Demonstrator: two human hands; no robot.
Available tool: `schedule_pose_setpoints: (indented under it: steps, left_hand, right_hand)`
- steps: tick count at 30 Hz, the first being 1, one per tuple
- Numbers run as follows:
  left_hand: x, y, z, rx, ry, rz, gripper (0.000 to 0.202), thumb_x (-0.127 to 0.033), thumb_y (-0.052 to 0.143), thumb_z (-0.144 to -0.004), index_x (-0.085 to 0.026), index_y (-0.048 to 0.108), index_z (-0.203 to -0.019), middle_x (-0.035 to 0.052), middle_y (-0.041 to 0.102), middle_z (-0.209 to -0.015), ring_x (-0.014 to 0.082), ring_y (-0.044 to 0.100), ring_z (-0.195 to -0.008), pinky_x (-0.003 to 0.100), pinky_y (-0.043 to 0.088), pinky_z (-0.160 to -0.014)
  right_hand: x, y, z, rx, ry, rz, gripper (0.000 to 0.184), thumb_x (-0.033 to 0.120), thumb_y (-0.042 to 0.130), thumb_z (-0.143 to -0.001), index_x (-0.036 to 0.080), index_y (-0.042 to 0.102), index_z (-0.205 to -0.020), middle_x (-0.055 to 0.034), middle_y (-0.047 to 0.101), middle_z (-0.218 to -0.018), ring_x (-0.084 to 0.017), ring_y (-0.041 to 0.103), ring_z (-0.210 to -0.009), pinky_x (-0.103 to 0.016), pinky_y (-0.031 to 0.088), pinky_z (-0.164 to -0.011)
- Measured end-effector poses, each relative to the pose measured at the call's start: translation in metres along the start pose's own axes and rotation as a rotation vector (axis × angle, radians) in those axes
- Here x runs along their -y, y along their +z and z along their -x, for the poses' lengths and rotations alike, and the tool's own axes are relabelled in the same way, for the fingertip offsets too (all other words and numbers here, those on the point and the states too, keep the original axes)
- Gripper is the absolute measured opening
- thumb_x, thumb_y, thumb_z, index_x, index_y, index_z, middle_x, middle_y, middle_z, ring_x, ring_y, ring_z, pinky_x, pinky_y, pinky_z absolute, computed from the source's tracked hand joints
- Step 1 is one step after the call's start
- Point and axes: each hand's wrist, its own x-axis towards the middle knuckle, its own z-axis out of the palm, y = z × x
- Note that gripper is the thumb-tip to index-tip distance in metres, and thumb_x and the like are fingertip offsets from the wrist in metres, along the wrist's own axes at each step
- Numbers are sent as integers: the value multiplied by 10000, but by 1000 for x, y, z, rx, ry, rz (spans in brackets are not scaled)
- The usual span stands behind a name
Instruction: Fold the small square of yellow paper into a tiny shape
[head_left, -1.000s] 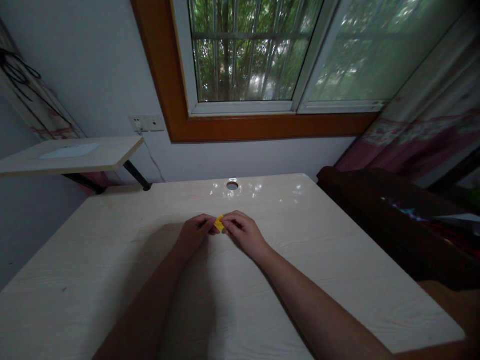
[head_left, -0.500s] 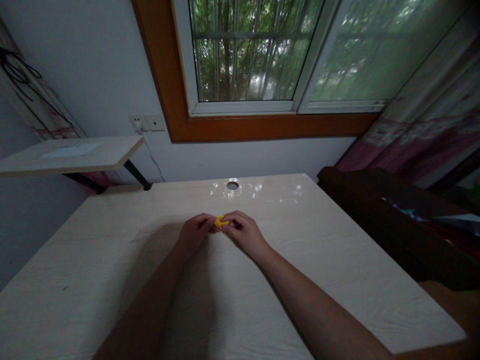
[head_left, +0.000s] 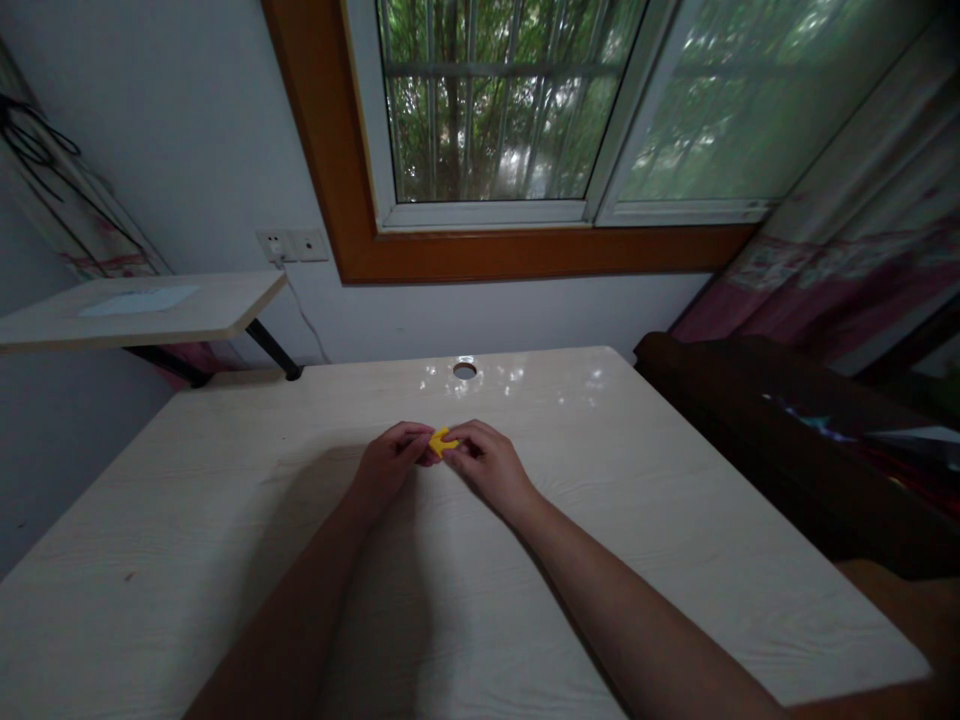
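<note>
A small yellow piece (head_left: 442, 441), perhaps folded paper, is pinched between both hands just above the pale wooden desk (head_left: 225, 520). My left hand (head_left: 388, 465) is closed, its fingertips on the piece's left side. My right hand (head_left: 487, 463) is closed too, fingertips gripping the right side. Most of the piece is hidden by the fingers. Both forearms reach in from the bottom of the view and meet at the desk's middle.
A round cable hole (head_left: 465, 370) sits near the desk's far edge. A smaller side table (head_left: 142, 310) stands at the left by a wall socket (head_left: 292, 245). A dark wooden piece of furniture (head_left: 787, 430) and curtain flank the right. A barred window is above.
The yellow piece has changed shape slightly between the fingertips, from a flat square to a more creased form. Both hands stay in the same spot.
</note>
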Motion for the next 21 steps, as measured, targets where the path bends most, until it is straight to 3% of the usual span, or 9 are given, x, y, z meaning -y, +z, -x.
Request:
schedule_pose_setpoints:
  steps: [5, 12, 21]
  left_hand:
    - [-3, 1, 2, 2, -14, 17, 314, -405, 632, -837, -137, 640, -1002, 65, 740, -806, 182, 716, -716, 326, 581, -725]
    - [-8, 2, 5, 36, 2, 66, 255, -287, 661, -804, -145, 641, -1015, 49, 729, -828, 163, 704, -751, 304, 563, -755]
    - [-2, -2, 2, 61, 31, 44, 331, -226, 703, -751, -172, 622, -1068, 29, 696, -883, 156, 674, -804, 295, 537, -779]
  right_hand:
    - [1, -1, 0, -3, 9, 7, 84, 172, 652, -835, 217, 687, -896, -30, 649, -871, -146, 590, -746, -261, 455, -684]
    - [-4, 1, 1, -19, 77, -19, 187, 207, 669, -826, 231, 675, -1011, -15, 632, -832, -146, 560, -713, -264, 452, -676]
    - [3, -3, 0, 36, 46, -39, 185, 237, 658, -853, 241, 699, -1033, -28, 642, -873, -145, 575, -745, -269, 456, -693]
